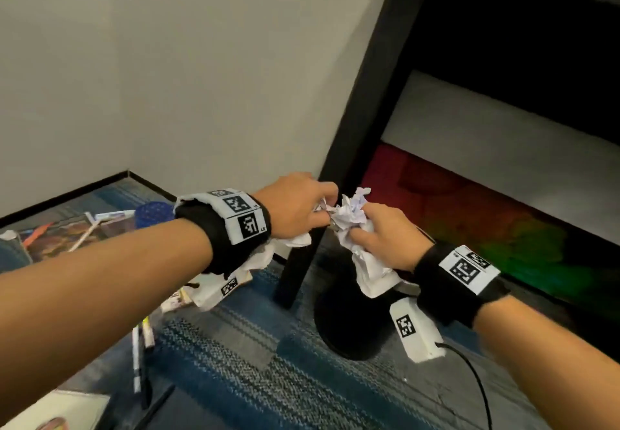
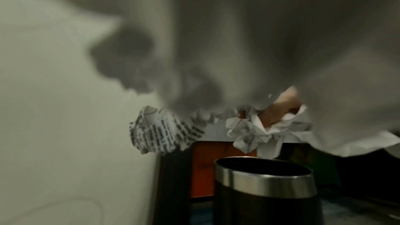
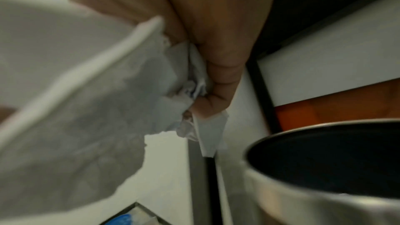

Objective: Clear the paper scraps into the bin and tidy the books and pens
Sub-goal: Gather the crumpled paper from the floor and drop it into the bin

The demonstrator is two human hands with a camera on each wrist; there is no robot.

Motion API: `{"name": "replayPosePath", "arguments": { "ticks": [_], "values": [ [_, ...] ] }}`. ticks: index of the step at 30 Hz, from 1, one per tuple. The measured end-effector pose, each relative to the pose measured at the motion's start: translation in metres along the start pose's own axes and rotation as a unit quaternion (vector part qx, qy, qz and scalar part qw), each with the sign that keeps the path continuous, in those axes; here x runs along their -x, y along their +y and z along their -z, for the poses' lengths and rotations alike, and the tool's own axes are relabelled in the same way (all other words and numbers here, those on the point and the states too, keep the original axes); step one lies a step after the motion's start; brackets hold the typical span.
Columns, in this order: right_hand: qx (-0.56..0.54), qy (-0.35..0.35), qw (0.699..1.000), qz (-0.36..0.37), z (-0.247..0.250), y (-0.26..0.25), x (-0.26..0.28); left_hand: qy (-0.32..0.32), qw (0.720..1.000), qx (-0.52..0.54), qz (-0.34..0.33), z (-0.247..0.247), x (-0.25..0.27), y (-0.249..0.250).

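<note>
Near edge, left: a white-covered book (image 1: 57, 409) lies flat on the blue-grey patterned carpet (image 1: 268, 379), with thin white and dark pens (image 1: 137, 359) scattered just beyond it.

Mid: both hands are together above the black round bin with a steel rim (image 2: 266, 184). Left hand (image 1: 295, 208) has its fingers curled round crumpled white paper scraps (image 1: 352, 214), with more paper hanging below the wrist. Right hand (image 1: 385, 238) is clamped on the same wad, and a torn white sheet (image 1: 372, 278) trails from it down over the bin mouth. Both wrists wear black bands with printed square markers. The left wrist view is mostly blocked by blurred paper; one scrap with black print (image 2: 164, 131) hangs left of the bin. The right wrist view shows the fingers (image 3: 218, 74) pinching paper, the bin opening to the lower right.

In the head view the hands and paper hide most of the bin. A black furniture leg (image 1: 298, 272) stands just left of the bin, touching the carpet.

Far left: more books (image 1: 63, 231) and pens on the carpet by the white wall (image 1: 167, 77), and a blue dotted object (image 1: 152, 213) that is too blurred to identify. Far right: a dark frame (image 1: 503, 43) over a red-to-green patterned rug (image 1: 469, 208).
</note>
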State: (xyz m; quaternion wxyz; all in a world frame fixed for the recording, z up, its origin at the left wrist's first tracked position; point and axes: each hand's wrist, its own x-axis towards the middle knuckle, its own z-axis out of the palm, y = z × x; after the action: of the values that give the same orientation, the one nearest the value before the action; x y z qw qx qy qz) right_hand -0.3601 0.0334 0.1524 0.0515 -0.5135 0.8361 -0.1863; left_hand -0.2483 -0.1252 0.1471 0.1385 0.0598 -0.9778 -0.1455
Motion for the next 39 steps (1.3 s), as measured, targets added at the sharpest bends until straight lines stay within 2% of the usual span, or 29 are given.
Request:
{"name": "replayPosePath", "arguments": {
  "ticks": [2,4,8,11,14,16,18,19,21,23,25,27,30,33,36,39],
  "values": [
    [0.014,0.015,0.999,-0.025,0.010,0.041,0.006,0.017,1.000,0.022,0.007,-0.023,-0.031,0.030],
    [0.013,0.060,0.997,-0.055,0.014,0.079,0.008,0.023,0.998,0.049,0.036,-0.047,-0.058,0.056],
    [-0.005,0.152,0.981,-0.120,0.008,0.137,0.006,-0.005,0.994,0.075,0.073,-0.086,-0.106,0.084],
    [-0.022,0.204,0.966,-0.159,0.007,0.155,-0.002,0.011,0.994,0.066,0.084,-0.102,-0.136,0.090],
    [-0.031,0.267,0.948,-0.172,0.001,0.162,-0.014,0.065,0.988,0.077,0.115,-0.115,-0.158,0.098],
    [-0.023,0.277,0.945,-0.174,-0.012,0.164,-0.019,0.069,0.982,0.101,0.141,-0.129,-0.166,0.102],
    [-0.001,0.229,0.956,-0.185,-0.027,0.169,-0.018,0.027,0.979,0.118,0.167,-0.146,-0.167,0.099],
    [0.014,0.185,0.964,-0.192,-0.034,0.174,-0.018,-0.012,0.977,0.117,0.176,-0.153,-0.166,0.094],
    [0.066,0.067,0.979,-0.182,-0.040,0.184,-0.017,-0.129,0.974,0.077,0.168,-0.159,-0.160,0.082],
    [0.134,-0.058,0.978,-0.150,-0.036,0.189,-0.018,-0.226,0.964,0.021,0.142,-0.155,-0.154,0.077],
    [0.165,-0.132,0.967,-0.139,-0.026,0.184,-0.019,-0.234,0.965,-0.010,0.120,-0.146,-0.153,0.078],
    [0.165,-0.137,0.966,-0.144,-0.015,0.178,-0.020,-0.208,0.972,-0.031,0.103,-0.135,-0.153,0.083],
    [0.143,-0.078,0.971,-0.177,0.002,0.168,-0.013,-0.173,0.979,-0.069,0.088,-0.122,-0.149,0.087],
    [0.096,0.015,0.977,-0.189,0.010,0.159,0.002,-0.112,0.980,-0.116,0.113,-0.109,-0.139,0.083],
    [0.060,0.088,0.984,-0.140,0.006,0.153,0.017,-0.064,0.977,-0.118,0.165,-0.105,-0.126,0.071],
    [0.042,0.215,0.975,-0.021,-0.013,0.138,0.035,-0.102,0.968,-0.092,0.208,-0.117,-0.113,0.056]
  ]
}}
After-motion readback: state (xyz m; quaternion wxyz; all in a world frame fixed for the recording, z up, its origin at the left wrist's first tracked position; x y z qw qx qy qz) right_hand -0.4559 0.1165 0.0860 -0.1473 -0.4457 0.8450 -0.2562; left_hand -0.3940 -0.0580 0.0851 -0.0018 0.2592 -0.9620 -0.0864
